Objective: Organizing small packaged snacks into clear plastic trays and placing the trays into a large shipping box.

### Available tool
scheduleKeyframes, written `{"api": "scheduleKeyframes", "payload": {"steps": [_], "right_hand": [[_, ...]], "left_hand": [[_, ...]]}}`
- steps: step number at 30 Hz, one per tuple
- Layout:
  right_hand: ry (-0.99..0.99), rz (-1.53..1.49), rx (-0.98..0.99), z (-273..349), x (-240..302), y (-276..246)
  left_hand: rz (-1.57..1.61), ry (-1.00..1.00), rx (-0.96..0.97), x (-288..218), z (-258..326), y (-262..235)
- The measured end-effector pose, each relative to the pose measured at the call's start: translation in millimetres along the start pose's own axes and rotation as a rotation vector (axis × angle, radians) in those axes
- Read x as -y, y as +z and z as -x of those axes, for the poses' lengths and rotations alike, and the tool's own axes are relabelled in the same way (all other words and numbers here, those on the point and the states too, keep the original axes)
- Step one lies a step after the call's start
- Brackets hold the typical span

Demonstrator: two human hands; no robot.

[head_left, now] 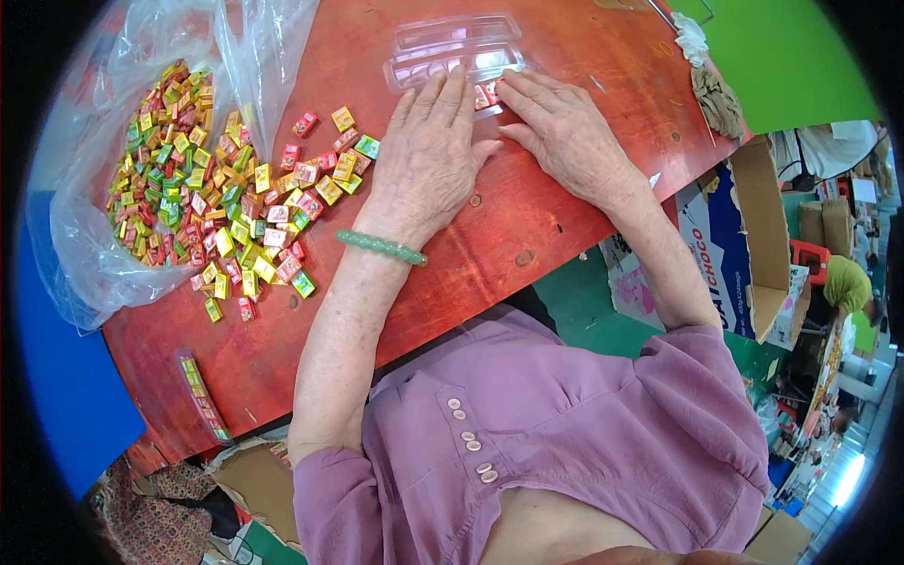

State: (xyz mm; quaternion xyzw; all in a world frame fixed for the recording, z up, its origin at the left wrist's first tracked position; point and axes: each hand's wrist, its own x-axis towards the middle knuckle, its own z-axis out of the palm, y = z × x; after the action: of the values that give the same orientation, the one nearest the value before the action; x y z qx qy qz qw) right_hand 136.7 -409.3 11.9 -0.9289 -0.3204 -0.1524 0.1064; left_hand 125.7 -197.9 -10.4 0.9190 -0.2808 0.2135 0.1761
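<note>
Pressing flat on one clear plastic tray (455, 58) at the red table's (527, 217) far edge, her left hand (426, 155) and right hand (565, 132) grip nothing, two small boxes (484, 94) seemingly between them, one heap of boxes (212, 198) left.

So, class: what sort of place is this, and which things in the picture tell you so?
Probably a small packing workshop. A heap of small coloured boxes spills from a plastic bag onto a red worktable, both hands work at a clear plastic tray, and open cartons stand on the floor.
</note>
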Motion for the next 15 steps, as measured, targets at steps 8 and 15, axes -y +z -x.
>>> {"api": "scheduleKeyframes", "payload": {"steps": [8,15], "right_hand": [[-0.008,-0.009,0.082,10.6,5.8,-7.1],[-0.014,-0.111,0.12,37.6,49.8,-22.2]], "left_hand": [[-0.095,0.035,-0.061,-8.8,4.9,1.0],[-0.132,-0.041,-0.061,-46.3,49.9,-22.5]]}}
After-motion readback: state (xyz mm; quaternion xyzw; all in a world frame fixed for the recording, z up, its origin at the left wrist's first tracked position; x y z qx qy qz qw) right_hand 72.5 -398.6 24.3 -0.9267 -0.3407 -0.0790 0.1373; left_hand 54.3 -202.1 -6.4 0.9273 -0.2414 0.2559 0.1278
